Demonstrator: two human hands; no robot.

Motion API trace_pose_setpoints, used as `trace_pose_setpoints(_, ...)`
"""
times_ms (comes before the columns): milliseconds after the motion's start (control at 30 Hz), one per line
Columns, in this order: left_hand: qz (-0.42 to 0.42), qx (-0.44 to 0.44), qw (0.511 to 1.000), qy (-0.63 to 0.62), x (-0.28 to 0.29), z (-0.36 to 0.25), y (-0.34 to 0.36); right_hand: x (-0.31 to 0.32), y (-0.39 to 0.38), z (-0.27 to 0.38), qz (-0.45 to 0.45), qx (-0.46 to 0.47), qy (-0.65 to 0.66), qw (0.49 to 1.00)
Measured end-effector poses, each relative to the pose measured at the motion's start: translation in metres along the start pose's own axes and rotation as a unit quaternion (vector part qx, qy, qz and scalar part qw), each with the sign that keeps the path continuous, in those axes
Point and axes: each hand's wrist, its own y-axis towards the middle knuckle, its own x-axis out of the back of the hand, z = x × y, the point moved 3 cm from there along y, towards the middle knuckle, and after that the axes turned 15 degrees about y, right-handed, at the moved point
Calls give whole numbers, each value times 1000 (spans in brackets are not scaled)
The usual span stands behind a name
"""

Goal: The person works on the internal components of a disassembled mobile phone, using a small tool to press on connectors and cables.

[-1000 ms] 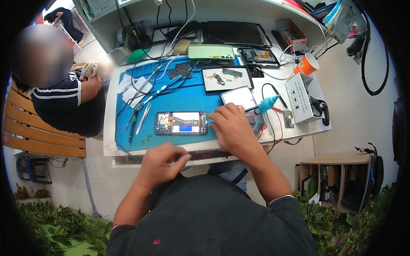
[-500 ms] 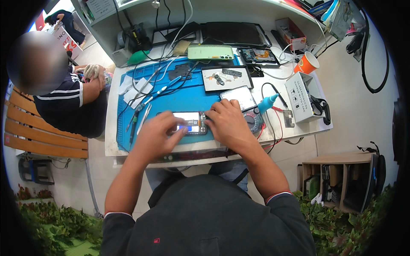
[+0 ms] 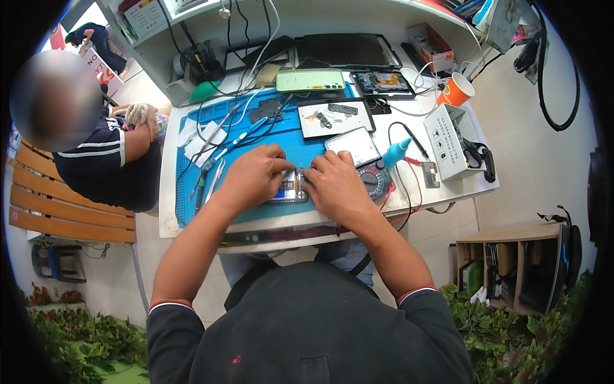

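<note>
An opened smartphone (image 3: 289, 192) with bare internals lies on the blue repair mat (image 3: 313, 152), partly hidden by my hands. My left hand (image 3: 249, 176) is over its left part, fingers curled and thumb close to forefinger near the upper edge; whatever they pinch is hidden. My right hand (image 3: 336, 189) has its curled fingers on the phone's right end. Just right of that hand are a multimeter (image 3: 372, 181), a light blue bottle (image 3: 394, 153) and a pale flat panel (image 3: 352, 144).
Cables, tweezers (image 3: 216, 179) and a screwdriver (image 3: 201, 189) lie left. Behind are a tray of small parts (image 3: 345, 127), a green phone (image 3: 309, 79) and an opened tablet (image 3: 384, 82). An orange cup (image 3: 455, 89) and white box (image 3: 448, 141) stand right. Another person (image 3: 102, 166) sits left.
My left hand has moved up and forward from the mat's front edge onto the phone, its fingers curling in. My right hand has settled on the phone's right end.
</note>
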Motion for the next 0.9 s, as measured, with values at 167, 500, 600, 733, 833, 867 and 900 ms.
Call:
trace_pose_setpoints(167,-4,-27,1000,14,-2,3,3,0,-1,2,13,5,-39,999)
trace_pose_setpoints(500,-7,-190,973,133,0,-1,10,0,-1,10,23,27,-79,996)
trace_pose_setpoints(600,35,-193,974,117,3,0,17,0,-1,8,28,29,-76,996)
trace_pose_setpoints(733,90,-128,987,-24,6,17,30,-2,-4,5,5,55,-98,994)
trace_pose_setpoints(833,215,-9,968,-128,5,30,51,1,-1,11,28,55,-106,992)
trace_pose_setpoints(867,256,34,950,-174,3,34,54,2,-1,13,40,50,-109,992)
trace_pose_setpoints(900,264,48,945,-185,0,36,57,3,-1,14,52,45,-112,991)
